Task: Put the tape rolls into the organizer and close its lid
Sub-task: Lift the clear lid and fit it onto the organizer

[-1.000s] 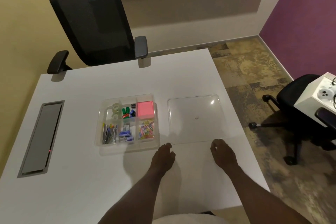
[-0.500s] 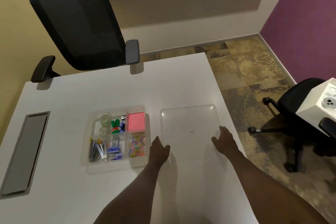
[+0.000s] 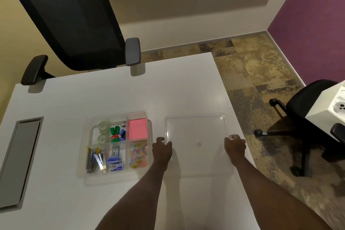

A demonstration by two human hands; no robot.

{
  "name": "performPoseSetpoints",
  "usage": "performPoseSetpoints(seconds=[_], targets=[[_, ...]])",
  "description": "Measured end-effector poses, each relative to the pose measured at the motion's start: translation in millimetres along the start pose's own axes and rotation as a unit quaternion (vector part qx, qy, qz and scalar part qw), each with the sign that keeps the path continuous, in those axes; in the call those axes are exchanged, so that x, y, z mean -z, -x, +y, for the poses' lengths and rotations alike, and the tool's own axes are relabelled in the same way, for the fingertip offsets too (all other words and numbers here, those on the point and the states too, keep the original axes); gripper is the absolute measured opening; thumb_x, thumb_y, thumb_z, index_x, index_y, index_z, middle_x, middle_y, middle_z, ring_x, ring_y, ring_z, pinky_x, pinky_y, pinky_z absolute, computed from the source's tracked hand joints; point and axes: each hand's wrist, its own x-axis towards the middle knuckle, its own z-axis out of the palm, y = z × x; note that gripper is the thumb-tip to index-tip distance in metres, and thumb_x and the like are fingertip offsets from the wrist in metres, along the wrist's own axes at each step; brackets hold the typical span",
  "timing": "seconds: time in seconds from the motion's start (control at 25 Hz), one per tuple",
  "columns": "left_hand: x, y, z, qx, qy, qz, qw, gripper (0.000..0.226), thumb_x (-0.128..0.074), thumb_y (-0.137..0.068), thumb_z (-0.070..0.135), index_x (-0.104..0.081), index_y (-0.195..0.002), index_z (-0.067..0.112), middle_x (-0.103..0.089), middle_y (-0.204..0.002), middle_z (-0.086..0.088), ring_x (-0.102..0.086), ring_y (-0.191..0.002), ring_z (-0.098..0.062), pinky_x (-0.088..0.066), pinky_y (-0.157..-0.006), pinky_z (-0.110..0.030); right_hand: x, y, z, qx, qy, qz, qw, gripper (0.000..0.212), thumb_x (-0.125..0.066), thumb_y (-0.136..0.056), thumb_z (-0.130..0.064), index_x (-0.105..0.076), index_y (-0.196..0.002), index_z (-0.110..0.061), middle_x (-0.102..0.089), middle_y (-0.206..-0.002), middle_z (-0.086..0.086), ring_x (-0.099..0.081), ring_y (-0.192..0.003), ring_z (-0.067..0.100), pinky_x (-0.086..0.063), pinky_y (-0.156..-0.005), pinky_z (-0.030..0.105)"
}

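Note:
A clear plastic organizer (image 3: 85, 132) with several compartments stands on the white table. Two clear tape rolls (image 3: 102, 126) lie in its back left compartment. To its right lies the clear lid (image 3: 196, 127), flat on the table. My left hand (image 3: 161, 148) grips the lid's left edge, fingers curled over the rim. On the lid's right edge, my right hand (image 3: 235, 145) has its fingers wrapped around the rim.
The organizer also holds pink sticky notes (image 3: 137, 129), coloured paper clips (image 3: 139, 155), staples and binder clips. A grey cable hatch (image 3: 18, 158) is set in the table at left. A black office chair (image 3: 74, 24) stands behind the table, another (image 3: 306, 110) at right.
Both hands moved forward from the table's near edge to the lid's two sides and closed on its rim. The view shifted a little.

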Motion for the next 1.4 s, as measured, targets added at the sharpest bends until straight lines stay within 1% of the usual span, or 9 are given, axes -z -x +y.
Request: performPoseSetpoints(seconds=[0.24,0.4,0.64,0.8,0.92,1.08,1.2,1.28,1.4], targets=[[10,23,11,-0.105,0.091,0.067,0.988,0.02,-0.049,-0.103,0.0,-0.057,-0.119,0.008,-0.073,-0.104,-0.013,-0.071,-0.091,-0.034,-0.056,-0.076,-0.037,11,24,-3,0.055,-0.066,0.068,0.994,0.022,-0.044,-0.102,-0.01,-0.061,-0.113,-0.002,-0.067,-0.115,0.023,-0.062,-0.109,0.041,-0.049,-0.09,0.042],[42,31,15,-0.159,0.117,0.085,0.977,0.026,-0.049,-0.104,-0.002,-0.071,-0.118,-0.002,-0.078,-0.103,-0.02,-0.073,-0.087,-0.032,-0.061,-0.086,-0.044,28,39,-18,0.12,-0.079,0.05,0.988,0.021,-0.044,-0.096,0.0,-0.064,-0.101,-0.001,-0.072,-0.101,0.02,-0.066,-0.098,0.039,-0.055,-0.091,0.052],[125,35,23,-0.23,0.081,0.17,0.955,0.022,-0.062,-0.103,0.006,-0.08,-0.112,-0.003,-0.079,-0.11,-0.021,-0.072,-0.106,-0.036,-0.056,-0.099,-0.043,16,96,-54,0.288,0.036,0.083,0.954,0.015,-0.046,-0.101,-0.008,-0.059,-0.095,-0.006,-0.059,-0.104,0.012,-0.06,-0.09,0.033,-0.049,-0.076,0.04],[181,42,22,-0.272,0.087,0.224,0.932,0.023,-0.059,-0.103,0.005,-0.08,-0.113,-0.001,-0.078,-0.106,-0.02,-0.072,-0.101,-0.033,-0.054,-0.095,-0.039,-2,140,-86,0.366,0.076,0.139,0.917,0.012,-0.043,-0.102,-0.012,-0.053,-0.096,-0.012,-0.063,-0.083,0.01,-0.061,-0.072,0.034,-0.051,-0.064,0.041],[223,48,19,-0.266,0.145,0.197,0.932,0.024,-0.059,-0.104,0.009,-0.079,-0.115,0.003,-0.081,-0.093,-0.016,-0.075,-0.082,-0.025,-0.059,-0.086,-0.034,-6,166,-114,0.388,-0.041,0.06,0.919,0.011,-0.046,-0.102,-0.01,-0.057,-0.099,-0.011,-0.071,-0.073,0.01,-0.067,-0.067,0.031,-0.053,-0.065,0.037],[277,42,15,-0.208,0.265,0.121,0.934,0.032,-0.051,-0.1,0.012,-0.079,-0.112,0.002,-0.081,-0.099,-0.018,-0.076,-0.093,-0.029,-0.059,-0.088,-0.038,-8,193,-141,0.359,-0.194,-0.069,0.91,0.019,-0.047,-0.095,0.0,-0.065,-0.102,-0.003,-0.078,-0.092,0.015,-0.073,-0.077,0.028,-0.055,-0.069,0.029],[309,39,4,-0.189,0.343,0.056,0.918,0.031,-0.051,-0.104,0.019,-0.076,-0.108,0.002,-0.078,-0.097,-0.015,-0.074,-0.091,-0.028,-0.056,-0.078,-0.034,-12,208,-151,0.275,-0.307,-0.168,0.896,0.024,-0.049,-0.094,-0.012,-0.069,-0.104,-0.002,-0.078,-0.099,0.014,-0.071,-0.077,0.027,-0.05,-0.072,0.032],[327,39,-8,-0.205,0.338,0.032,0.918,0.023,-0.059,-0.105,0.019,-0.075,-0.111,0.004,-0.079,-0.097,-0.014,-0.074,-0.089,-0.026,-0.056,-0.076,-0.033,-17,215,-153,0.24,-0.323,-0.202,0.893,0.028,-0.055,-0.098,-0.021,-0.069,-0.105,0.002,-0.078,-0.095,0.018,-0.068,-0.076,0.028,-0.048,-0.069,0.033],[348,33,-27,-0.196,0.273,0.002,0.942,0.029,-0.07,-0.101,0.016,-0.068,-0.128,0.008,-0.079,-0.108,-0.021,-0.074,-0.097,-0.03,-0.053,-0.081,-0.037,-29,225,-151,0.238,-0.276,-0.222,0.904,0.021,-0.07,-0.092,-0.014,-0.062,-0.106,-0.001,-0.077,-0.097,0.023,-0.063,-0.075,0.028,-0.044,-0.063,0.031]])
